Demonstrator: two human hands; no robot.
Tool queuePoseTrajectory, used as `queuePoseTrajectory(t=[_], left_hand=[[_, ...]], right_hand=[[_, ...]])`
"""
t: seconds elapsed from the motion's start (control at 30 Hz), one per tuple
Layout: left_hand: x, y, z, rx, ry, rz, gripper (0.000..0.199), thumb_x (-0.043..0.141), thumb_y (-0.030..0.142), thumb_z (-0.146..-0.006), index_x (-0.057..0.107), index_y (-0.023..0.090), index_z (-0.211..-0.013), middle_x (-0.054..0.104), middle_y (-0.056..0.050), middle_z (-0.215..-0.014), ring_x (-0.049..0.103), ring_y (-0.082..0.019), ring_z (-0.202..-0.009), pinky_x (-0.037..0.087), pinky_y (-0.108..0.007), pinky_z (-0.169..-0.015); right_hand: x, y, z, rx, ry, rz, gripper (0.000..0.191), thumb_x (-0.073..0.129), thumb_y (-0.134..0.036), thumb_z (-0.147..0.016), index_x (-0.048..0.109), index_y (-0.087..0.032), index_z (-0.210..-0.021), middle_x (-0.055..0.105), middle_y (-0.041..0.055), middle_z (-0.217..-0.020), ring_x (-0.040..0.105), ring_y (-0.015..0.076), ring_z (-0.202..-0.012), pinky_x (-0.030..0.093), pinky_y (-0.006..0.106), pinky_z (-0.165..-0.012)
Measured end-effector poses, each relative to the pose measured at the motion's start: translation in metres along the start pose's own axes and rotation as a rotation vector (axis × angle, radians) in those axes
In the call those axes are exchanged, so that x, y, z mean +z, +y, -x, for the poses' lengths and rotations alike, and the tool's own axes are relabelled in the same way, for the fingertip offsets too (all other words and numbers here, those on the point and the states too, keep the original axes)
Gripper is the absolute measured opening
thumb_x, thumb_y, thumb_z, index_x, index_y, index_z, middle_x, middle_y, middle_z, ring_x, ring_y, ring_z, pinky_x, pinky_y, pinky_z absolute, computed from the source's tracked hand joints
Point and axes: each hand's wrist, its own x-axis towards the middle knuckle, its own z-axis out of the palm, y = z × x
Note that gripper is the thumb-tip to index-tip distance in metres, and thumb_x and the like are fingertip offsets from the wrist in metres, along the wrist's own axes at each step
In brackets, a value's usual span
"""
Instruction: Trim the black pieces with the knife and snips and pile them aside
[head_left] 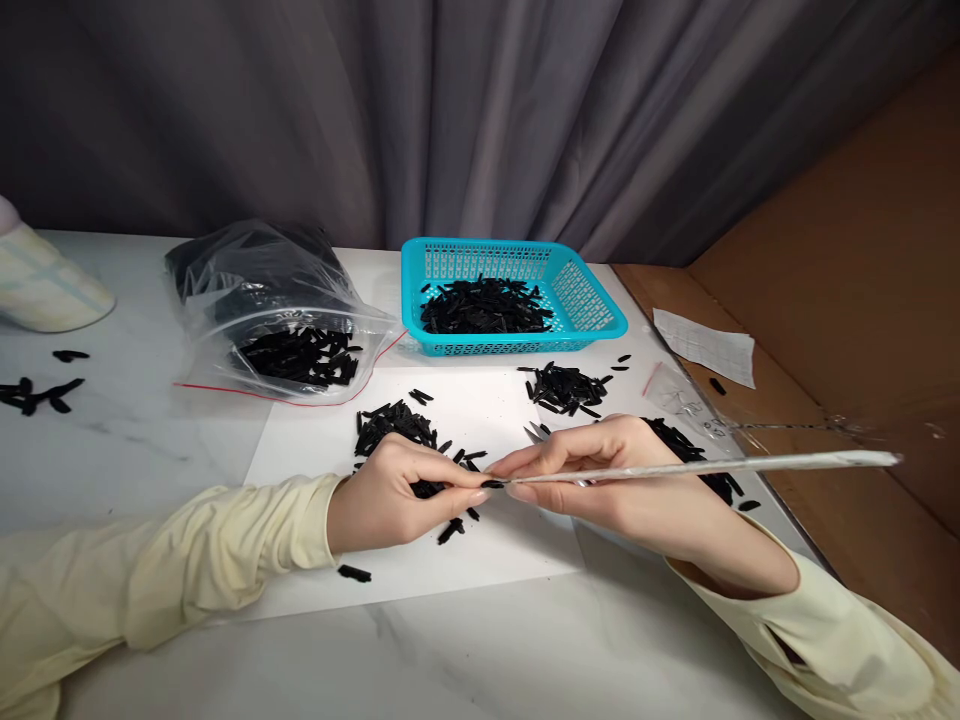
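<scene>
My left hand [405,490] is closed in a pinch on a small black strip [492,484], held above the white sheet. The fingers of my right hand [592,465] pinch the narrow end of a long, thin whitish rod [750,464], which meets the strip at the fingertips. The rod's thicker end points out to the right over my wrist. Pointed metal tips [537,433] show behind my right hand; the rest of that tool is hidden. Below my left hand lies a pile of black strips [394,428] on the white paper [315,560].
A blue basket [514,347] holds many black strips. To its left lies a clear zip bag [262,300] of strips. More piles sit at right [566,388] and under my right forearm. A pale cylinder [56,280], a paper slip [705,345] and cardboard [847,260] flank the table.
</scene>
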Motion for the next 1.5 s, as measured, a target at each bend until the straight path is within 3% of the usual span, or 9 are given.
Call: queuePoseTrajectory(t=[0.4,0.67,0.93,1.03,1.2,1.37,1.5], left_hand=[[-0.001,0.002,-0.001,-0.012,-0.02,-0.012,0.011,0.062,0.007,-0.076,0.073,0.008,-0.078,0.073,-0.009,-0.066,0.063,-0.013,-0.047,0.05,-0.017,-0.043],[0.001,0.001,-0.001,-0.012,0.012,-0.048,0.012,0.062,0.007,-0.074,0.074,0.009,-0.072,0.071,-0.007,-0.061,0.059,-0.011,-0.043,0.044,-0.016,-0.039],[-0.001,-0.001,-0.002,-0.125,0.017,-0.084,0.016,0.061,0.011,-0.076,0.073,0.009,-0.067,0.068,-0.004,-0.054,0.056,-0.011,-0.043,0.041,-0.017,-0.04],[-0.002,0.0,-0.003,-0.163,0.021,-0.084,0.018,0.06,0.013,-0.077,0.073,0.009,-0.066,0.067,-0.003,-0.053,0.057,-0.011,-0.045,0.042,-0.017,-0.041],[-0.002,0.001,-0.004,-0.225,0.015,-0.048,0.016,0.06,0.013,-0.076,0.074,0.01,-0.069,0.072,-0.004,-0.064,0.064,-0.014,-0.054,0.048,-0.017,-0.048],[-0.002,0.0,-0.003,-0.227,0.013,-0.05,0.017,0.06,0.016,-0.077,0.073,0.011,-0.067,0.069,-0.002,-0.057,0.059,-0.012,-0.048,0.045,-0.016,-0.043],[-0.001,0.0,-0.002,-0.214,0.049,-0.04,0.016,0.062,0.016,-0.076,0.074,0.011,-0.068,0.069,-0.003,-0.056,0.056,-0.011,-0.044,0.043,-0.017,-0.04]], right_hand=[[0.001,0.0,0.001,-0.043,0.008,0.092,0.013,0.065,-0.017,-0.078,0.067,-0.017,-0.065,0.072,0.0069,-0.093,0.068,0.0218,-0.088,0.055,0.029,-0.076],[0.014,0.007,0.01,-0.282,0.094,0.53,0.014,0.057,-0.019,-0.084,0.067,-0.019,-0.075,0.072,0.0011,-0.095,0.069,0.0138,-0.07,0.052,0.019,-0.059],[0.036,0.028,0.017,-0.659,0.238,0.748,0.016,0.04,-0.006,-0.088,0.053,-0.014,-0.092,0.064,0.0162,-0.109,0.067,0.0199,-0.086,0.054,0.027,-0.068],[0.043,0.031,0.015,-0.729,0.305,0.845,0.019,0.036,-0.003,-0.087,0.051,-0.014,-0.09,0.062,0.0202,-0.111,0.067,0.0219,-0.083,0.056,0.031,-0.065],[0.047,0.037,0.011,-0.856,0.345,1.004,0.02,0.035,0.002,-0.085,0.053,-0.007,-0.089,0.06,0.0289,-0.11,0.062,0.0292,-0.1,0.054,0.038,-0.081],[0.043,0.037,0.011,-0.769,0.336,0.858,0.022,0.035,-0.006,-0.089,0.056,-0.012,-0.092,0.063,0.0204,-0.11,0.066,0.0236,-0.092,0.056,0.032,-0.074],[0.034,0.022,0.011,-0.411,0.327,0.557,0.015,0.048,-0.015,-0.088,0.059,-0.019,-0.079,0.07,0.0068,-0.101,0.069,0.0173,-0.082,0.056,0.024,-0.072]])
